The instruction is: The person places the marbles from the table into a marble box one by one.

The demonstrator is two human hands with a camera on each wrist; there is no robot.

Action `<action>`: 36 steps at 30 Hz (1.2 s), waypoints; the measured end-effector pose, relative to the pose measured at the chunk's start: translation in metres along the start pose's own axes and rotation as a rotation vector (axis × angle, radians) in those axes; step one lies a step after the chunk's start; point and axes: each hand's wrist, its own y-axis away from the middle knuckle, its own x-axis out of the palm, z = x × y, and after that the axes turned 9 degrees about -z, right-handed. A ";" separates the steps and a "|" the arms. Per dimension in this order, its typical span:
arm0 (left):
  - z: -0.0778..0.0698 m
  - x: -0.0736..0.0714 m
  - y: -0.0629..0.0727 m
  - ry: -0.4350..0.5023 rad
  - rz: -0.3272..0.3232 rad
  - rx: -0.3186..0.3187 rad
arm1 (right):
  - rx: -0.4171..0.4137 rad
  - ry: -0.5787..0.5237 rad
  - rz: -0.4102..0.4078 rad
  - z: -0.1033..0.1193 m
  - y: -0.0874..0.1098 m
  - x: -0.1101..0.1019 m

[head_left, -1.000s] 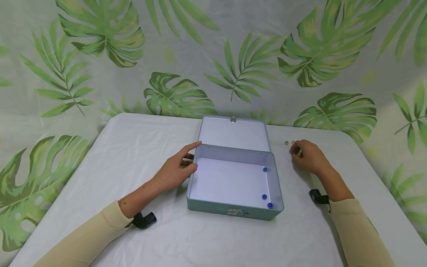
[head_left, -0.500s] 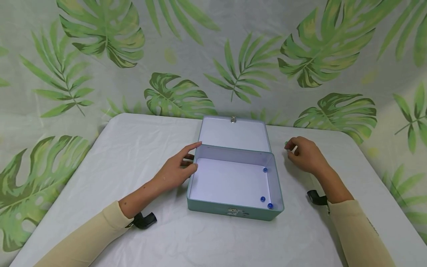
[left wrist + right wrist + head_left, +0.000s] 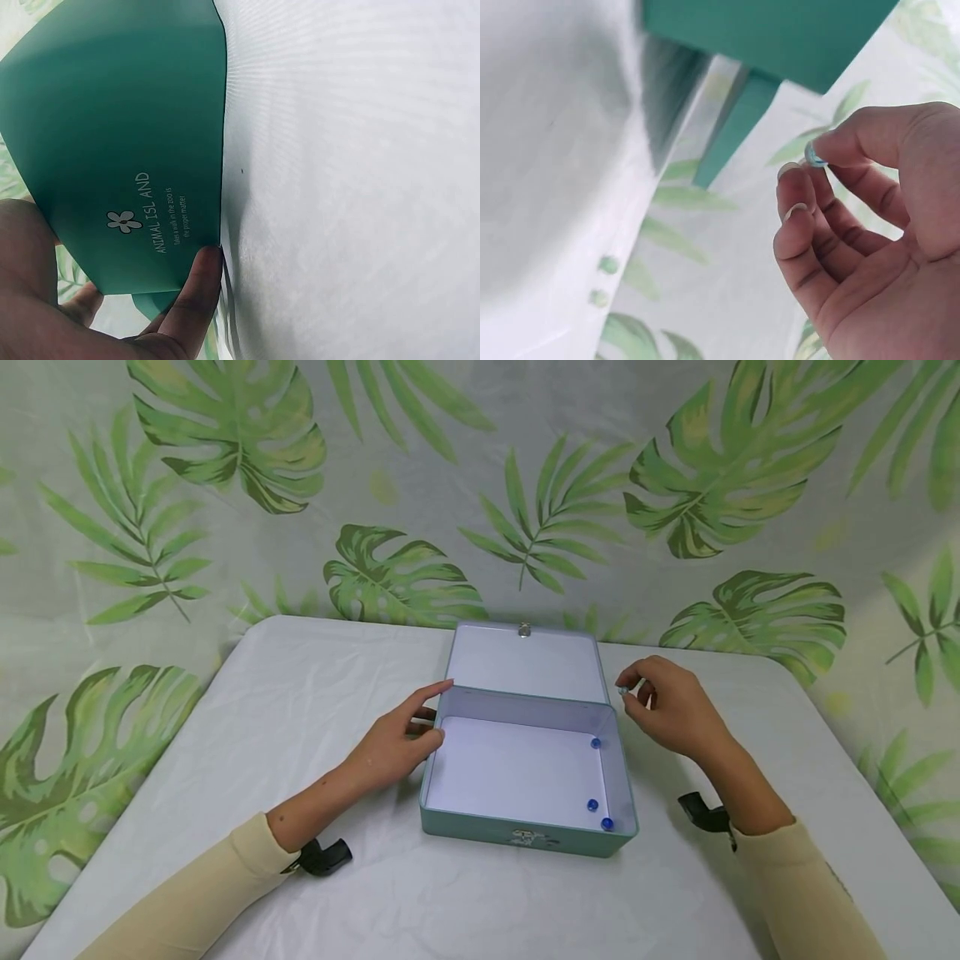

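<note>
A teal tin box (image 3: 525, 838) with a white inside stands on the table, its lid (image 3: 528, 660) folded back. Several blue marbles, among them one near the front corner (image 3: 607, 824), lie along its right side. My left hand (image 3: 390, 743) holds the box's left wall, thumb over the rim and fingers against the printed outer side (image 3: 150, 150). Beyond the box's back right corner, my right hand (image 3: 671, 706) pinches a small clear marble with blue in it (image 3: 814, 154) between thumb and index finger, above the table.
Two greenish marbles, a nearer (image 3: 598, 298) and a farther one (image 3: 608, 264), lie on the white tablecloth in the right wrist view; in the head view the right hand hides them. A leaf-print curtain (image 3: 540, 485) hangs behind the table's back edge.
My right hand has risen from the table and moved left toward the box with the clear marble. One blue marble in the box has shifted slightly. The left hand stays put.
</note>
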 end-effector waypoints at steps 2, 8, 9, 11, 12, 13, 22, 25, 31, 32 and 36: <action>0.000 0.000 0.000 0.000 0.000 0.000 | -0.015 -0.010 -0.004 0.007 0.000 0.000; 0.000 0.000 0.000 0.002 -0.001 -0.001 | -0.053 -0.033 0.002 0.026 0.001 0.000; 0.000 0.000 0.000 0.003 -0.001 -0.002 | -0.061 -0.038 0.003 0.028 0.001 0.001; 0.000 0.000 0.000 0.004 -0.001 -0.002 | -0.080 -0.051 0.001 0.032 0.001 0.002; 0.000 0.000 0.000 0.004 -0.001 -0.001 | -0.088 -0.057 0.000 0.034 0.002 0.003; 0.001 0.000 0.000 0.004 -0.001 0.001 | -0.096 -0.062 -0.001 0.035 0.002 0.004; 0.000 0.000 0.000 0.015 0.002 -0.001 | -0.140 -0.097 0.011 0.054 0.007 0.019; 0.000 0.000 0.000 0.020 0.005 -0.003 | -0.149 -0.110 0.021 0.060 0.008 0.024; -0.001 -0.001 0.001 0.023 0.003 -0.005 | -0.150 -0.123 0.035 0.065 0.009 0.031; -0.001 -0.001 0.001 0.023 0.002 -0.005 | -0.150 -0.125 0.037 0.065 0.009 0.032; -0.001 0.000 0.001 0.023 0.002 -0.002 | -0.168 -0.133 0.026 0.065 0.009 0.032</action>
